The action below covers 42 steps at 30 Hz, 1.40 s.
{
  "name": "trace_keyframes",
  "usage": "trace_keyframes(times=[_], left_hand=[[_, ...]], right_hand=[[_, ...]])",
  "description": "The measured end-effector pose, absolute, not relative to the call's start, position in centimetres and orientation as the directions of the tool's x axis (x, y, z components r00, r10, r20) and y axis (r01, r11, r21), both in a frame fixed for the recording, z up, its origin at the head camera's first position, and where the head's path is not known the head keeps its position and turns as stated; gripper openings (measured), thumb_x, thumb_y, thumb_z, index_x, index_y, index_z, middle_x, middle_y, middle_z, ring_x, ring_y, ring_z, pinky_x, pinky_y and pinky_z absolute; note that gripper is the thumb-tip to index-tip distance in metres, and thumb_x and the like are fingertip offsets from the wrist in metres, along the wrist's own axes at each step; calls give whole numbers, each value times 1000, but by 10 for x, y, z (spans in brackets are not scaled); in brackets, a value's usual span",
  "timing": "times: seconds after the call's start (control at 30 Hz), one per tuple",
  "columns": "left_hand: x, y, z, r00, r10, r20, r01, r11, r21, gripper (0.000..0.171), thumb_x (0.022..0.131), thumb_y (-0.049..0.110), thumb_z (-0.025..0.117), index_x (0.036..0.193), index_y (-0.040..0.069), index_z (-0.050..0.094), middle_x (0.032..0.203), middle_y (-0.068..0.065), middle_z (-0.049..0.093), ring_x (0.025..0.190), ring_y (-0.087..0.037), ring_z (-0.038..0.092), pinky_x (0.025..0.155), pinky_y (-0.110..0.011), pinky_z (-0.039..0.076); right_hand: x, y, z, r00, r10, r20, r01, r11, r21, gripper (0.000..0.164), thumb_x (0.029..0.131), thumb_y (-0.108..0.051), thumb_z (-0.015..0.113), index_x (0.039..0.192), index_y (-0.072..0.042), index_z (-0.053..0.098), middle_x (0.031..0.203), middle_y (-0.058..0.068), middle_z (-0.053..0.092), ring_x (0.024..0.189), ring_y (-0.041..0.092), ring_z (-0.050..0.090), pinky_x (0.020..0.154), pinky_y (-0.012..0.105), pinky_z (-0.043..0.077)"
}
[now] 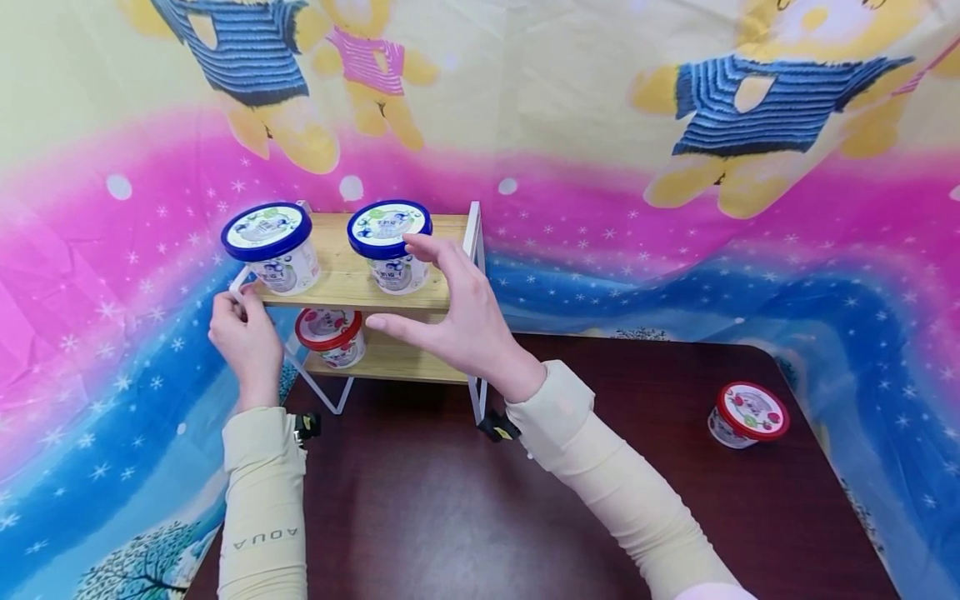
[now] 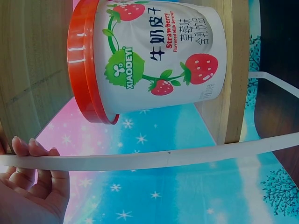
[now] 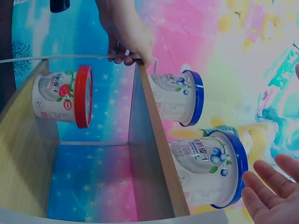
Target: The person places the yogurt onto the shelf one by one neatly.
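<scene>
A two-tier wooden shelf (image 1: pixel 337 287) with white metal side frames stands on the table. My left hand (image 1: pixel 246 340) grips its white left frame (image 2: pixel 117 162) near the upper board, fingers curled round the bar. On the upper board are two blue-lidded tubs, one at the left (image 1: pixel 267 229) and one at the right (image 1: pixel 390 227). Beside the right one is my right hand (image 1: pixel 474 321), thumb and fingers spread apart. Its fingertips overlap the lid's edge in the head view; whether they touch it I cannot tell. A red-lidded strawberry milk tub (image 2: pixel 159 56) sits on the lower board.
Another red-lidded tub (image 1: pixel 748 412) stands on the dark brown table (image 1: pixel 465 508), far to the right. A cloth backdrop (image 1: pixel 570 167) printed with bears and snowflakes hangs close behind the shelf and along both sides.
</scene>
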<state>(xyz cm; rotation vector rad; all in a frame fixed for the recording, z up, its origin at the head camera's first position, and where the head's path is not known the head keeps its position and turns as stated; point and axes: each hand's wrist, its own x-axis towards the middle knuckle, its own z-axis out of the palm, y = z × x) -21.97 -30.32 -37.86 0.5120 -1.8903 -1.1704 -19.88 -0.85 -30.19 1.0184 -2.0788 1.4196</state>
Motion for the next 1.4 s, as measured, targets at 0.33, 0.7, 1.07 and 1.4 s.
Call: trace_keyframes(times=[0.33,0.7,1.07,1.4], left_hand=[[-219,-303,-378,-577,-698,424,74,472,879,27,107,40,48,90,20,50,73,-3,49,63,-13,47,52,-24,33],[-221,-303,-379,-563,-695,448,82,492,867,27,107,38,49,88,20,50,71,-1,49,61,-12,46,51,-24,32],[-218,-299,-374,-562,-701,438,83,479,874,25,107,36,50,90,18,51,71,1,48,61,-10,45,50,-19,31],[-221,-303,-378,-567,-698,438,86,479,874,27,107,39,49,89,19,50,72,-1,48,62,-12,46,51,-23,32]], right_hand=[[-191,-6,-315,-646,-368,669,-756,181,-629,85,79,-38,88,148,-12,45,140,5,54,131,10,46,103,48,45],[-186,0,-327,-621,-408,670,-769,147,-623,85,78,-30,90,147,-9,44,141,8,54,131,13,48,105,48,44],[-181,8,-343,-621,-417,664,-766,140,-628,84,78,-33,89,147,-15,46,138,4,57,129,12,50,106,40,42],[-179,12,-355,-627,-430,649,-752,118,-648,84,78,-31,89,147,-11,45,138,1,56,129,16,51,106,43,42]])
